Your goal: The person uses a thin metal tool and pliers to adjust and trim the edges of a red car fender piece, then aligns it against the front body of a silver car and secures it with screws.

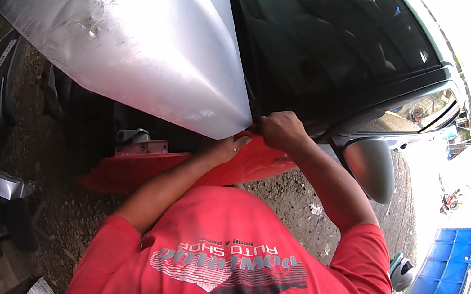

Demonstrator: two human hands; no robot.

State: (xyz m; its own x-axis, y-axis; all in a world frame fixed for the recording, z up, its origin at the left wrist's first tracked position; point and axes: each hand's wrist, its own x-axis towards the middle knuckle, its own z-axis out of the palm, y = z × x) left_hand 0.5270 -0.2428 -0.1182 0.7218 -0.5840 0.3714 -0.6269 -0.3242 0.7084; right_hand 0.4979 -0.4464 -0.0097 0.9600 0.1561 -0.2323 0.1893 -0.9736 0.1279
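Head view: two hands at the rear lower corner of a silver car fender.
The left hand (224,147) presses its fingers flat on the red panel (181,169) beneath the silver fender (135,35); the right hand (281,130) grips that panel's upper edge, fingers curled closed, beside the door mirror (370,168).

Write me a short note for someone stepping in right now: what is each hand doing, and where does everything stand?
Left hand: pressed against the lower edge of the silver fender, by the red panel.
Right hand: closed at the fender's rear corner, where it meets the windshield base.
Side mirror hangs just right of the right arm.
Done: fender sits over the red panel, dented and scuffed.
Left: whether it is fastened cannot be seen; check that corner.
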